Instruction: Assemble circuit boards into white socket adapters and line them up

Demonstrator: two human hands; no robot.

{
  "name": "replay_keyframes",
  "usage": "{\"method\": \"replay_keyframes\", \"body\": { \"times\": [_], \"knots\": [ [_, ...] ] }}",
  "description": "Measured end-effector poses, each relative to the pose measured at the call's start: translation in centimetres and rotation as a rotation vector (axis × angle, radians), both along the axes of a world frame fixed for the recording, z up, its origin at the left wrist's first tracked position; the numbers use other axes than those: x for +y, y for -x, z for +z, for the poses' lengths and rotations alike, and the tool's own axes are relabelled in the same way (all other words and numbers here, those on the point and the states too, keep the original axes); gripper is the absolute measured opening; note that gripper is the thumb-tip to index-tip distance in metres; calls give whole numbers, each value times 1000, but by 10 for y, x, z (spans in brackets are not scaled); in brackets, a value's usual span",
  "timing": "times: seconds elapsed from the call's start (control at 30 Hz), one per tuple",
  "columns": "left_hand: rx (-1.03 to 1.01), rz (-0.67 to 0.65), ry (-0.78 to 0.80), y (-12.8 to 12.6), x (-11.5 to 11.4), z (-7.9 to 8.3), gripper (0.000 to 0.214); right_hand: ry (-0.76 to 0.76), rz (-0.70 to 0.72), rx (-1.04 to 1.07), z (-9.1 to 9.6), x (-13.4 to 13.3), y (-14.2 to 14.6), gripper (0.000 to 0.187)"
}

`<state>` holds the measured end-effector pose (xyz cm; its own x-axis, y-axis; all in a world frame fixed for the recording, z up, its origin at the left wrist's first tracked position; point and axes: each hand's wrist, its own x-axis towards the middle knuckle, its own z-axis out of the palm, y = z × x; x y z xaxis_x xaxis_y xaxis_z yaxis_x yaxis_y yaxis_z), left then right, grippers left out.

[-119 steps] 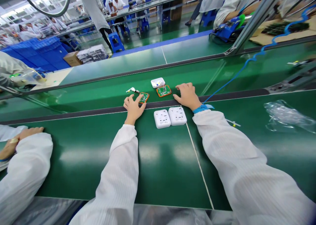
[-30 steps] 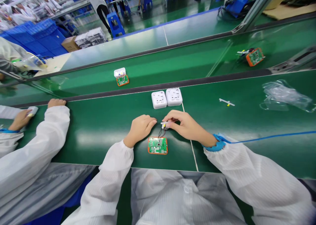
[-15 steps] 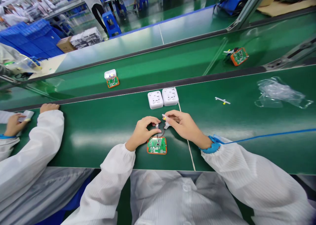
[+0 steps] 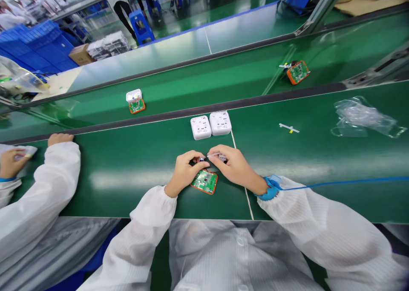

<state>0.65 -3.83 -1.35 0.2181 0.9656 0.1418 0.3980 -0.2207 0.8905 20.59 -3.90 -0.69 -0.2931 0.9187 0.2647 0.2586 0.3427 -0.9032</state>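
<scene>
Green table [image 4: 128,180] spans a factory hall, with a conveyor belt [image 4: 198,84] behind it. A co-worker's sleeve [image 4: 41,188] rests at the left. Left hand [image 4: 185,171] is pinched on a small connector [image 4: 201,159], just above the board [image 4: 206,182] on the table. Right hand [image 4: 232,168] is pinched on a white part [image 4: 216,155]. Two housings [image 4: 211,125] sit beyond the hands, and a bag [image 4: 364,116] lies far right.

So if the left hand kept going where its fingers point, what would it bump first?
Probably the right hand, whose fingertips nearly meet the left hand by the circuit board, though depth is unclear.
</scene>
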Motion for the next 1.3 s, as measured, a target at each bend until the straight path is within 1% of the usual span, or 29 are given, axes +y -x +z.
{"method": "replay_keyframes", "body": {
  "times": [0.1, 0.3, 0.6, 0.73, 0.83, 0.93, 1.07, 1.23, 1.3],
  "knots": [
    [11, -8, -29, 0, 0, 0, 27, -100, 7, -42, 0, -1, 1, 14],
    [55, -43, -85, -3, 0, 0, 26, -154, 27, -67, -3, -1, 2, 15],
    [224, -167, -169, -3, -1, 6, 30, -135, 18, -52, -2, -1, 2, 15],
    [288, -194, -185, -5, -2, 5, 34, -168, 49, -74, -5, 0, 0, 17],
    [400, -201, -219, -7, -3, 2, 38, -190, 57, -80, -8, 0, 0, 19],
    [505, -204, -267, -10, -3, -1, 37, -192, 44, -154, -10, -1, 1, 22],
    [515, -228, -288, -10, -2, -1, 33, -151, 11, -306, -8, 0, -4, 21],
    [574, -237, -286, -12, -5, 0, 31, -113, 125, -312, -3, 5, -14, 15],
    [583, -216, -296, -14, -7, -2, 28, -116, 136, -323, -2, 6, -15, 16]
  ]
}}
